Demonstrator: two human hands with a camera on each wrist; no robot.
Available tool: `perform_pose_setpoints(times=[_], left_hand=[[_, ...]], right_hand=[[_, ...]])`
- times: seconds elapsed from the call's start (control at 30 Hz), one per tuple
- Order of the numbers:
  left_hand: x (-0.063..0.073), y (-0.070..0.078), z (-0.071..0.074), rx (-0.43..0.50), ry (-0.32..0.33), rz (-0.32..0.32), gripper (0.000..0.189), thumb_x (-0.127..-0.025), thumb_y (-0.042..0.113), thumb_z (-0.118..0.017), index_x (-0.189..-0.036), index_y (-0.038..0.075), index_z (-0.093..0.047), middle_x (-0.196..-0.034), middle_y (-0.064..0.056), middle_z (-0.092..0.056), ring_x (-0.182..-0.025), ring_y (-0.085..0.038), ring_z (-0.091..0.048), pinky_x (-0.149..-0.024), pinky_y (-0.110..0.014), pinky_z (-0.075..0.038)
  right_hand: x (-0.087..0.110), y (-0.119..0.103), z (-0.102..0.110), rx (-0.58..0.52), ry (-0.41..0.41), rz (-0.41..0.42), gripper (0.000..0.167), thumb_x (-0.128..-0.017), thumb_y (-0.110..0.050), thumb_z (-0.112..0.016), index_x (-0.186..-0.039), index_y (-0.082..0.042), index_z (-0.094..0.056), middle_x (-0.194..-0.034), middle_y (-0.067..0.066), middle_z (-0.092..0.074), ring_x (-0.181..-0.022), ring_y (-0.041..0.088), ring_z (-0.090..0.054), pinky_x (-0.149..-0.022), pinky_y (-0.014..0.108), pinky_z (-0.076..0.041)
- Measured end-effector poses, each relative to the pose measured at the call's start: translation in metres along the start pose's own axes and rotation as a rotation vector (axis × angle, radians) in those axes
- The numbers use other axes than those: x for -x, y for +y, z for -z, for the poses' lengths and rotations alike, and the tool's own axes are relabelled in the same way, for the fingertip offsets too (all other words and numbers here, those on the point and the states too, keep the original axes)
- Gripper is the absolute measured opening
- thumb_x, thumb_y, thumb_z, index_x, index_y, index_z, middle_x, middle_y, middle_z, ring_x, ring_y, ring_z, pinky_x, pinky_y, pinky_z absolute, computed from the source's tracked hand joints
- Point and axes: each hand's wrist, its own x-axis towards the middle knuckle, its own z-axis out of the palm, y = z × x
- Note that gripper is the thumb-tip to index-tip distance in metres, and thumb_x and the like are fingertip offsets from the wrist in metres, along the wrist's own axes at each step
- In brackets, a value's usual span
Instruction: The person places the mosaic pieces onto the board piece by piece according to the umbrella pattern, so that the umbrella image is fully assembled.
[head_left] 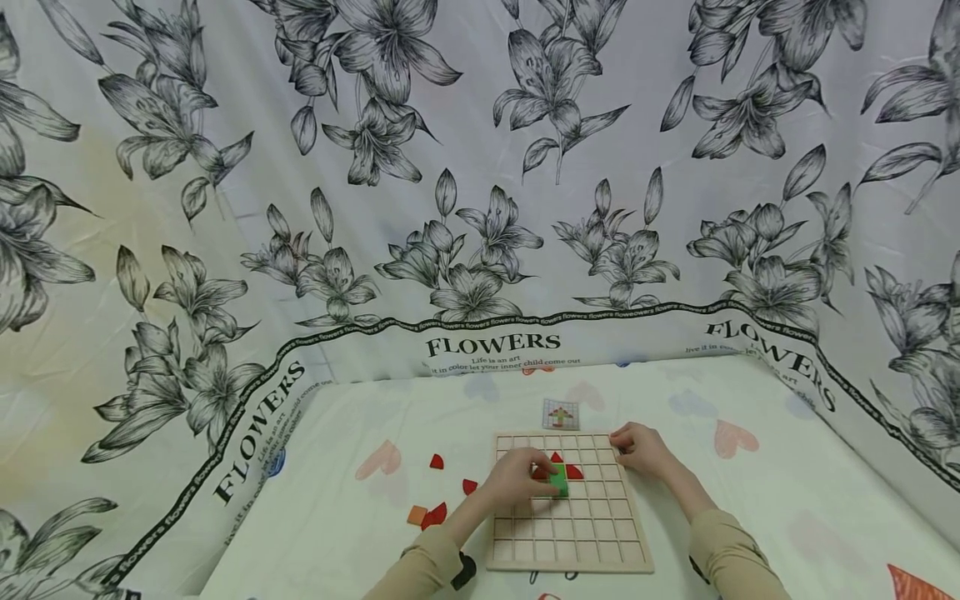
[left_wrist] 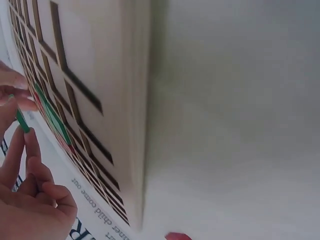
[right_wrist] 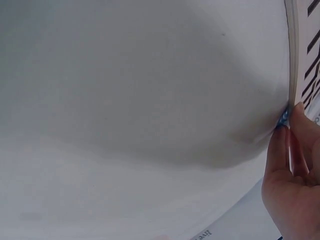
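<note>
Tan sleeves (head_left: 735, 554) | left fingers (left_wrist: 14, 157) pinching thin green piece (left_wrist: 21, 121) | right fingers (right_wrist: 278, 150) gripping pale gridded wooden board (head_left: 584, 528)

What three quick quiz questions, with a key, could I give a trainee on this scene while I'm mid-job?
1. Which colour of piece does the left hand pinch? A) red B) green C) orange
2. True or false: the loose orange square lies to the right of the grid board.
3. Where is the small picture card in relation to the board?

Key:
1. B: it pinches a green piece.
2. False: the square lies to the board's left.
3. Off the board, just beyond its far edge.
</note>
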Motion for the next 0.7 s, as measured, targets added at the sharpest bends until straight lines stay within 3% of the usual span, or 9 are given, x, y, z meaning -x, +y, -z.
perform_pose_setpoints(times=[0.37,0.7], left_hand=[[-0.011,0.023,-0.011,-0.178,-0.020,-0.023,0.019,-0.078,0.029,-0.078,-0.090,0.015,-0.073,-0.084,0.006,-0.068,-0.070,-0.001,-0.054,-0.062,-0.016,-0.040],[-0.015,0.030,-0.018,-0.325,-0.008,-0.040,0.020,-0.076,0.031,-0.079,-0.088,0.017,-0.073,-0.084,0.007,-0.069,-0.070,0.000,-0.054,-0.062,-0.016,-0.040]], right_hand=[[0.001,-0.003,0.001,0.000,-0.001,0.000,0.029,-0.076,0.005,-0.071,-0.104,0.014,-0.066,-0.104,0.021,-0.062,-0.092,0.036,-0.062,-0.077,0.040,-0.054],[0.001,-0.006,0.001,-0.007,0.015,-0.032,0.028,-0.076,0.006,-0.070,-0.104,0.013,-0.067,-0.105,0.021,-0.063,-0.095,0.037,-0.062,-0.082,0.043,-0.052]])
